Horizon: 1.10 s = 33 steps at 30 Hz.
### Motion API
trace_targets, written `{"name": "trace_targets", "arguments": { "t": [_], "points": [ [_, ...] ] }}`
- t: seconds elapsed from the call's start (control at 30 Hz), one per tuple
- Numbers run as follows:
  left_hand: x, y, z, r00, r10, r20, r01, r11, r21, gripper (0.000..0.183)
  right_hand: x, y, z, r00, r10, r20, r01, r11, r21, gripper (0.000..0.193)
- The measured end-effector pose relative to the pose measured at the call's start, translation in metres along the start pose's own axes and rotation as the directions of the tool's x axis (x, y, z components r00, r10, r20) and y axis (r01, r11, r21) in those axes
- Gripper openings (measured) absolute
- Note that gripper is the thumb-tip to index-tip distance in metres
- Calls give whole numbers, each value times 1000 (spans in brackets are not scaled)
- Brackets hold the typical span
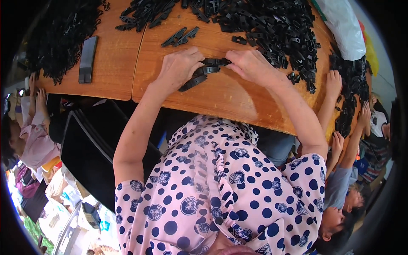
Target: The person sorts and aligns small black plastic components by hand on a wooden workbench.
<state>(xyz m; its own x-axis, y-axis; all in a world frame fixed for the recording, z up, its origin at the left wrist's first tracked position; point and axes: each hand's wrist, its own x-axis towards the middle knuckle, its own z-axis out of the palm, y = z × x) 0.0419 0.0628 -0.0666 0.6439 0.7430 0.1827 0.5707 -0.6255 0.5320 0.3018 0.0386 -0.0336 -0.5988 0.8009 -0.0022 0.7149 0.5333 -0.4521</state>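
Observation:
My left hand [180, 68] and my right hand [250, 66] are closed on opposite ends of one dark, narrow black plastic piece [216, 62], held level just above the wooden table. The fingertips hide both of its ends. Just below it, nearer to me, lie more black plastic pieces [193, 82], close to my left fingers. Beyond my left hand, two long slotted black plastic pieces [180, 37] rest side by side on the wood. A single small black part [239, 40] lies beyond my right hand.
A large heap of small black parts [272, 25] covers the far right; longer pieces [146, 12] are piled at the far middle. Left stand a tangled black heap [63, 38] and a flat black bar [88, 59]. Other people's hands [334, 85] work at the right edge, near a white bag [344, 29].

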Motion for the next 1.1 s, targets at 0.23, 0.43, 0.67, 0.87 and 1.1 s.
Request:
{"name": "trace_targets", "arguments": {
  "t": [0.23, 0.43, 0.67, 0.87, 1.1],
  "points": [
    [2, 3, 2, 999, 40, 34, -40, 999, 5, 15, 15, -21, 13, 996, 79, 31, -79, 997, -22, 20],
    [-3, 6, -4, 999, -32, 29, 32, 999, -19, 17, 11, -7, 1, 986, 62, -157, -78, 992, -97, 21],
    [14, -24, 0, 952, -4, -306, 92, 958, 273, 33, 12, 32, 23, 936, -64, -346, -169, 781, -601, 32],
    [17, -13, 3, 986, -111, -121, 106, 993, -44, 27, 7, 8, 23, 935, 260, -241, -253, 966, 61, 20],
    [11, -19, 4, 988, -153, -21, 149, 982, -114, 24, 13, 21, 24, 843, 533, -69, -457, 778, 432, 21]
  ]
}}
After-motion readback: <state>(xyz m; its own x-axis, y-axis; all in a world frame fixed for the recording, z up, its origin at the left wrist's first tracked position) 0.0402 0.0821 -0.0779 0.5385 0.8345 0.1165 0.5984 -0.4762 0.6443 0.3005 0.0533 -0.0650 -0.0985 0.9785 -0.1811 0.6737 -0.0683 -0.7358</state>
